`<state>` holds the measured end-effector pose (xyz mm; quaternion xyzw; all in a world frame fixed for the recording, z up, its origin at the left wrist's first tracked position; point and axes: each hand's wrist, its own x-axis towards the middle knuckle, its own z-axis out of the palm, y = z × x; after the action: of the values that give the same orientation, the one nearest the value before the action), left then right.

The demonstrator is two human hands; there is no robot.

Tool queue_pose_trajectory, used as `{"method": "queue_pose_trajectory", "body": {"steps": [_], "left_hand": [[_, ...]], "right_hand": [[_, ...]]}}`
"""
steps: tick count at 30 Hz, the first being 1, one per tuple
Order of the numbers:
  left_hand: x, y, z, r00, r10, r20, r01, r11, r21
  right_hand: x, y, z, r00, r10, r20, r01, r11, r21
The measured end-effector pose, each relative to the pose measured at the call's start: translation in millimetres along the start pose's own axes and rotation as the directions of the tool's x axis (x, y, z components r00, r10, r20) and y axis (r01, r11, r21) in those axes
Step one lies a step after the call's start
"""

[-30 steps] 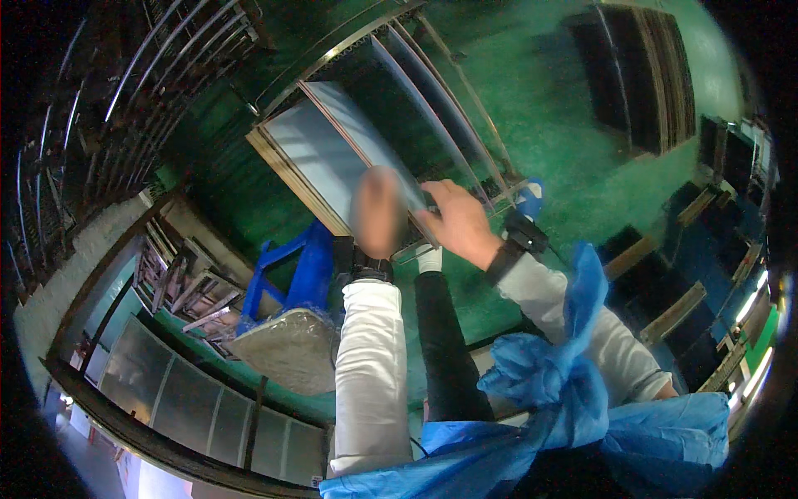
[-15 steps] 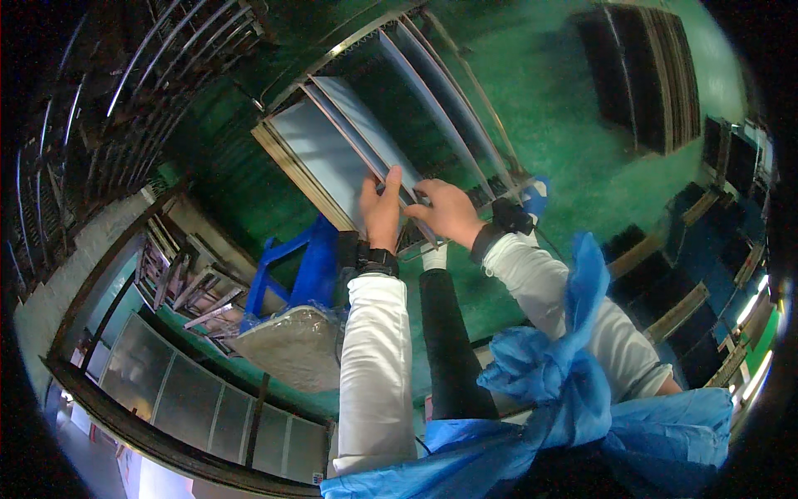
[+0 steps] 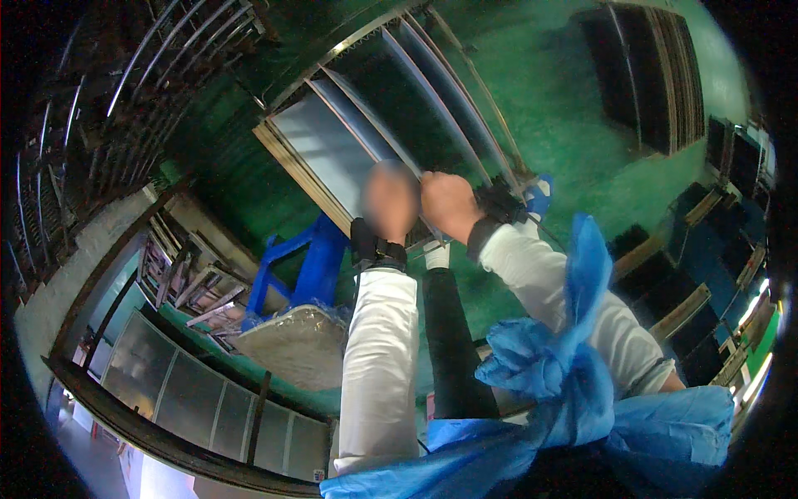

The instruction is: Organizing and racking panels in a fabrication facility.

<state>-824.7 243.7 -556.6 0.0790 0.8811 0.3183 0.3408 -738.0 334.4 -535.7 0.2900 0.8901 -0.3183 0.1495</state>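
Several thin grey sheets (image 3: 320, 150) stand on edge in a slotted metal rack (image 3: 465, 116) on the green floor. My right hand (image 3: 449, 204) is closed in a fist on the near edge of one grey sheet (image 3: 366, 125), which stands a little apart from the stack. Just left of it, my left hand (image 3: 391, 200) is motion-blurred and sits at the same near edge, apparently gripping it. Both forearms wear white sleeves and dark wrist bands.
A blue frame (image 3: 312, 258) stands left of my left arm, with a plastic-wrapped grey bundle (image 3: 291, 341) below it. A dark stack of panels (image 3: 648, 75) lies at the upper right. Blue plastic sheeting (image 3: 557, 374) hangs over my front. Metal racking (image 3: 125, 100) fills the left.
Both hands have shifted slightly right and toward me along the sheet's near edge. The right hand has curled from flat fingers into a fist, and the sheet has drawn away from the stack.
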Motion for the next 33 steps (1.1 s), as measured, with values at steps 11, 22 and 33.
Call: {"method": "queue_pose_trajectory", "body": {"steps": [11,22,33], "left_hand": [[9.1,-15.4,7.7,0.998,-0.018,-0.062,0.022,0.998,0.058],[14.4,-19.5,16.8,0.994,0.046,-0.104,-0.033,0.992,0.119],[14.9,-17.2,23.0,0.999,0.006,-0.040,0.004,0.972,0.236]], "right_hand": [[-15.5,23.0,-26.7,0.990,-0.034,-0.134,0.035,0.999,0.010],[-1.6,20.8,-14.7,0.988,0.152,0.003,-0.152,0.988,-0.038],[-2.4,24.5,-30.7,0.976,0.204,0.078,-0.199,0.978,-0.067]]}}
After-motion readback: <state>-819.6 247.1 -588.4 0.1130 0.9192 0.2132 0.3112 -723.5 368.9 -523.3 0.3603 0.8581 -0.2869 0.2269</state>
